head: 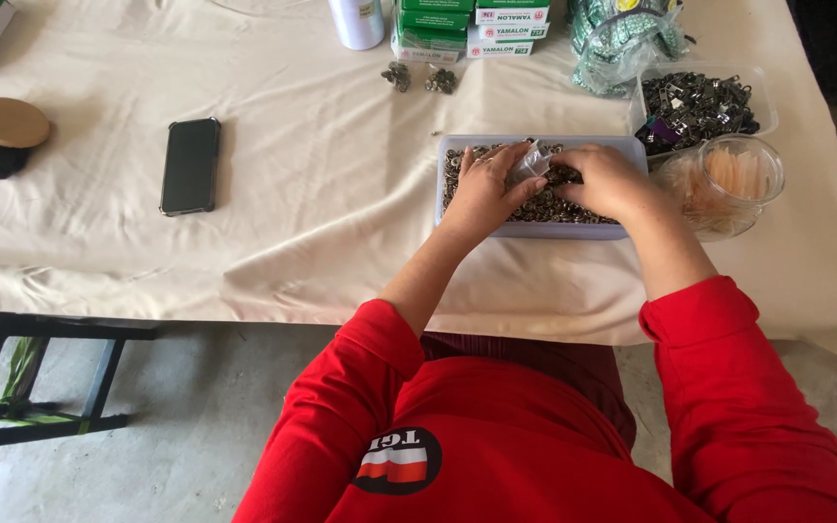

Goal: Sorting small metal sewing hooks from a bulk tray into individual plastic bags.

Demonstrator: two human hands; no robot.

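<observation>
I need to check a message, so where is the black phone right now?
In the head view the black phone lies flat on the cream tablecloth, left of the person's left hand, with a round wooden lid further left.

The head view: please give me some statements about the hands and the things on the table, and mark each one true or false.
1. Both hands, left hand and right hand, are over the grey tray of small metal parts. True.
2. The hands hold a small clear bag between them. True.
3. The black phone lies inside the tray. False: it lies on the cloth, far to the left.
4. The round clear container stands left of the tray. False: it stands to the right.
</observation>
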